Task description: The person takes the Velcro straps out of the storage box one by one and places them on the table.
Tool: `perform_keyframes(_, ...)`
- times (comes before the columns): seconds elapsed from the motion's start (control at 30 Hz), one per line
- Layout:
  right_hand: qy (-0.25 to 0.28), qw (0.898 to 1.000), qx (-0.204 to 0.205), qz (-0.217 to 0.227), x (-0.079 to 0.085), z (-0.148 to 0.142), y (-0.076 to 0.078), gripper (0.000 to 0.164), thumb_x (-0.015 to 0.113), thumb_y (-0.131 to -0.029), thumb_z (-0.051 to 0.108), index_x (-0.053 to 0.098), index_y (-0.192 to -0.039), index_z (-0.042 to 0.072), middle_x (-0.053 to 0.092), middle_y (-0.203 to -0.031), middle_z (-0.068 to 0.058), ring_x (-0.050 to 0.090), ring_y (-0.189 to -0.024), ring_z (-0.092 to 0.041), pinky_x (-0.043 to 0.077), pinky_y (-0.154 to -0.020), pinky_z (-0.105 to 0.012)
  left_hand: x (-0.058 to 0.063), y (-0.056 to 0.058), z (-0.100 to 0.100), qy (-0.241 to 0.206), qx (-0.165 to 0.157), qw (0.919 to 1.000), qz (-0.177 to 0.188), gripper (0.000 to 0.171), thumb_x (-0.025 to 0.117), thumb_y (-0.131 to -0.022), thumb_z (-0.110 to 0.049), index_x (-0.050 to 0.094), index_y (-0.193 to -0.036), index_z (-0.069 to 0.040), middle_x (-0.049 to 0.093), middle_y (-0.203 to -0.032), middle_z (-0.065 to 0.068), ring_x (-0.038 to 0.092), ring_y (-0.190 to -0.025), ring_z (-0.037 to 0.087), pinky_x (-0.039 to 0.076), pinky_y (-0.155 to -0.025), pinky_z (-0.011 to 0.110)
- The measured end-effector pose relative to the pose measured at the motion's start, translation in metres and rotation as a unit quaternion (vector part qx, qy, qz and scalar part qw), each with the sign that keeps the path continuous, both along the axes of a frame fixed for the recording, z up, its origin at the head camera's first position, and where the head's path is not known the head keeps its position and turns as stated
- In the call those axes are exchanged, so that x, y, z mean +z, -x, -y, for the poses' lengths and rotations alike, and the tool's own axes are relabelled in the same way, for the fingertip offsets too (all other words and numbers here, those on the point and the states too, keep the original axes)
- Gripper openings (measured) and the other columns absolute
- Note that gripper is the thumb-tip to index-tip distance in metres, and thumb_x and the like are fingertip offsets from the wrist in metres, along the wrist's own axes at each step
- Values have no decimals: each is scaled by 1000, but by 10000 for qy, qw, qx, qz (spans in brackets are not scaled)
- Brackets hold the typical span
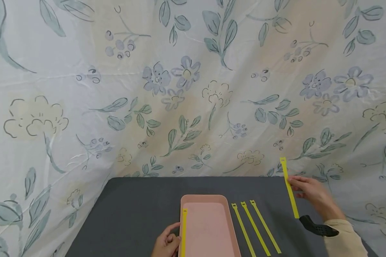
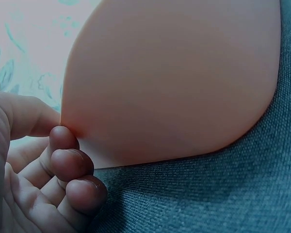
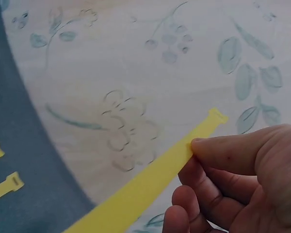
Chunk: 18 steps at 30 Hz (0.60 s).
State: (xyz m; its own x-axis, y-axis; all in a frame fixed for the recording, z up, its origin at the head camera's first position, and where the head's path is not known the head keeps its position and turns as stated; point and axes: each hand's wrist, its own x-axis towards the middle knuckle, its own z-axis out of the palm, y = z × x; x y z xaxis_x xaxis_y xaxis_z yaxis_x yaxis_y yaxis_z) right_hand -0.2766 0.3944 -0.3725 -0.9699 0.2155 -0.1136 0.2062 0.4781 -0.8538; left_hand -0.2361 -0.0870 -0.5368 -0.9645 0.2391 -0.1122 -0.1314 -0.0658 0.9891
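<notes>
My right hand (image 1: 315, 194) pinches a yellow strap-style cable tie (image 1: 290, 191) between thumb and fingertips, raised over the table's right side. The tie's slotted head (image 3: 217, 116) points up, and its long tail slants down. My left hand (image 1: 166, 242) grips the left rim of a pink tray (image 1: 209, 228), with fingers curled at its edge in the left wrist view. Inside the tray, along its left side, lies one yellow cable tie (image 1: 184, 232). Right of the tray lie three more, a near one (image 1: 243, 228), a middle one (image 1: 255, 228) and an outer one (image 1: 266, 228).
The dark grey table (image 1: 141, 210) ends at a straight back edge. A floral cloth (image 1: 193, 107) hangs behind and beside it. A black band (image 1: 318, 226) sits at my right wrist, over a beige sleeve (image 1: 344, 239).
</notes>
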Motion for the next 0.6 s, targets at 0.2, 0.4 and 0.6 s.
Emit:
perform_keyframes(0.2,-133,9996,12,265,-25,0,4,61,54,-95,43,50,-132,-5,62,-89,4,55,-82,-14,51,-70,-33,0,-1,-1,138,29,9999,-16,55,61,-89,-13,43,-139,2,52,-61,-3,44,-47,8,40,-45,20)
perform_keyframes(0.4,-341,9982,106,484,-43,6,10,59,57,-94,41,53,-130,-5,63,-100,-6,57,-88,-19,51,-73,-34,2,-1,0,188,59,9998,-103,54,61,-89,-12,44,-138,1,51,-61,-3,43,-46,8,40,-45,20)
perform_keyframes(0.6,-497,9962,112,700,-66,5,13,53,60,-93,39,59,-124,-4,63,-102,-9,56,-88,-21,51,-70,-34,3,-1,-3,232,11,9996,-168,52,58,-90,-11,44,-139,1,51,-60,-5,43,-45,7,39,-44,18)
